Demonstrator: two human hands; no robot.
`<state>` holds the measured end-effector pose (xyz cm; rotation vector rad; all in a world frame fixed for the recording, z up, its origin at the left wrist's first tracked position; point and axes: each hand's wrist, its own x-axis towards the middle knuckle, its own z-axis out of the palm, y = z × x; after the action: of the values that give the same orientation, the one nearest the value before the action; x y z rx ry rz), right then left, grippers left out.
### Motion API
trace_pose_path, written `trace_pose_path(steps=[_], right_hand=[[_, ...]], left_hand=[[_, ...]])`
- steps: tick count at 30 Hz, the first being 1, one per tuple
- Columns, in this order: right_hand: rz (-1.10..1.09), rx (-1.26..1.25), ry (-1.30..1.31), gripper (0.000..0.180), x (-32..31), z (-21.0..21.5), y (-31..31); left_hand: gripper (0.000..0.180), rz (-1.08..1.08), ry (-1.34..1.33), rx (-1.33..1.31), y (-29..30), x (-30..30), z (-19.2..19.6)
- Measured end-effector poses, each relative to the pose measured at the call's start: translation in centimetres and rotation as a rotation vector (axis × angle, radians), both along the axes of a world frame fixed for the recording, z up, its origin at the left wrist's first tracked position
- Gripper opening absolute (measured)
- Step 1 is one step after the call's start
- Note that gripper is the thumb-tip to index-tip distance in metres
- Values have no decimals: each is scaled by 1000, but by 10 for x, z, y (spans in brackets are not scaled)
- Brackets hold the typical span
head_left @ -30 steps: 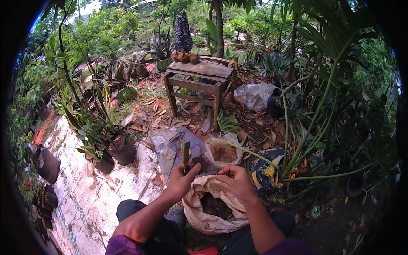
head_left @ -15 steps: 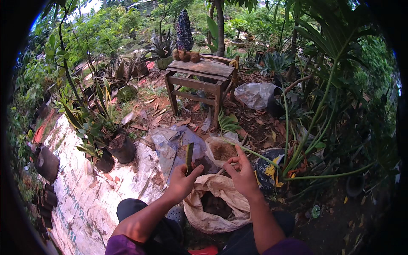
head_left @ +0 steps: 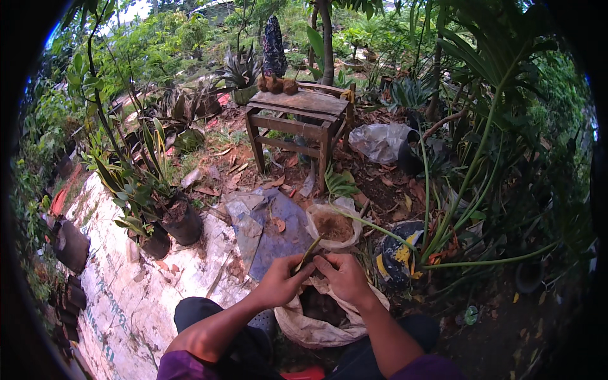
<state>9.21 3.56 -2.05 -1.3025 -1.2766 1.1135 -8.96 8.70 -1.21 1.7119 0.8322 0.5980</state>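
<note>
A short green stem cutting (head_left: 311,247) slants up between the thumb and fingers of my left hand (head_left: 278,279). My right hand (head_left: 345,277) is closed in a pinch right beside it, fingertips close to the lower part of the cutting; what they grip, if anything, is hidden. Both hands hover over an open, pale woven sack (head_left: 294,324) with its rim rolled down. Dark soil (head_left: 322,306) lies inside it. Just beyond my hands is a small white bag (head_left: 356,233) of brown fibre (head_left: 332,226).
A worn wooden stool (head_left: 297,104) stands ahead with several brown fibrous balls (head_left: 277,84) on top. Potted plants (head_left: 182,220) line the left on a pale sheet (head_left: 126,285). At right, long leaf stalks (head_left: 392,235) arch from a black and yellow pot (head_left: 396,263).
My right hand has come left and down from its raised position to meet my left hand. The stem cutting has tipped from upright to a slant toward the right.
</note>
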Motion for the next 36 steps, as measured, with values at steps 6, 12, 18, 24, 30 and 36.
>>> trace_pose_path(steps=[6,12,18,24,30,36], right_hand=[[-33,15,-2,38,-4,-4,-3],[-48,-50,184,41,-10,-8,1],[-1,-19,254,40,-11,-5,-3],[88,-35,365,39,-13,-16,3],[138,-49,426,37,-8,-22,3],[8,-45,345,41,-9,-22,6]], left_hand=[[28,-19,-10,-129,0,0,-2],[29,70,-163,-329,4,2,-11],[23,55,-65,-223,5,-5,2],[26,-8,-39,-187,-4,-6,11],[29,35,-1,-163,-6,-3,6],[28,61,96,-197,-3,0,1]])
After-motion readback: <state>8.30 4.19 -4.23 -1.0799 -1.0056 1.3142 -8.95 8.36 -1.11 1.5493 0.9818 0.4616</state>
